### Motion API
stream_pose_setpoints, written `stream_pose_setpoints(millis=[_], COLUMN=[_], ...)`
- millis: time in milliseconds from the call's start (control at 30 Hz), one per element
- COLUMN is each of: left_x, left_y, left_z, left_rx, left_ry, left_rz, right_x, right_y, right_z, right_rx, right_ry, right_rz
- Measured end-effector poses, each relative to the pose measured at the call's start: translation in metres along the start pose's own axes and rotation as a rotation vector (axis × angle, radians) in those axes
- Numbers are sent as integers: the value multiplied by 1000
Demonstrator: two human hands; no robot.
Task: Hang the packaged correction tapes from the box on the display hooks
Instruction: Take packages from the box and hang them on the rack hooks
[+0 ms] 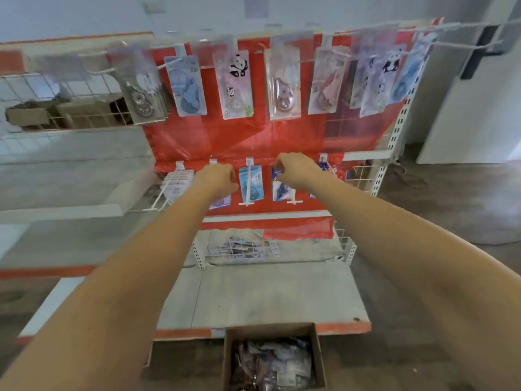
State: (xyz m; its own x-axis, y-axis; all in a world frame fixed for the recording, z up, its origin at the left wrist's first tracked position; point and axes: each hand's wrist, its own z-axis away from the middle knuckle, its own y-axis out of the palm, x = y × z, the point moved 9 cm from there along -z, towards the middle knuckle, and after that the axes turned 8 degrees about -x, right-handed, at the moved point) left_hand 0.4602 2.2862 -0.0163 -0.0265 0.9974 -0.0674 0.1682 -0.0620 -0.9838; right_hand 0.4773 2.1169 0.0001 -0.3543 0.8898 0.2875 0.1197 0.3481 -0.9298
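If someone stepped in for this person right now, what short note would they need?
Left hand: fingers curled at a lower-row hook, over a purple pack; grip hidden.
Right hand: fingers curled at the top of a blue pack on the next hook but one.
Done: upper row and lower hooks carry packs.
Left: the cardboard box on the floor holds more packs; the wire basket holds some too.

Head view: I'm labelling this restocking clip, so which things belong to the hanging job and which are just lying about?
Job: cardboard box of packets; lower display hooks; left hand; right hand.
Lying about: wire basket; brown boxes behind the grid.
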Motion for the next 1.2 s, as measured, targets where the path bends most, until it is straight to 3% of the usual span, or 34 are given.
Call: stream_pose_setpoints(millis=[233, 600, 967, 1200], left_x=[-19, 14, 44, 44], left_y=[51, 237, 476, 655], left_z=[68, 154, 218, 245], left_rx=[111, 482, 737, 847], left_ry=[92, 209, 203, 135], left_rz=[17, -23, 20, 78], right_x=[13, -41, -129, -203], right_y=[76, 270, 501, 668], right_z=[74, 175, 295, 347], right_rx=[124, 545, 846, 905], right_ry=[-85, 124, 356, 430], right_rz=[29, -15, -15, 5])
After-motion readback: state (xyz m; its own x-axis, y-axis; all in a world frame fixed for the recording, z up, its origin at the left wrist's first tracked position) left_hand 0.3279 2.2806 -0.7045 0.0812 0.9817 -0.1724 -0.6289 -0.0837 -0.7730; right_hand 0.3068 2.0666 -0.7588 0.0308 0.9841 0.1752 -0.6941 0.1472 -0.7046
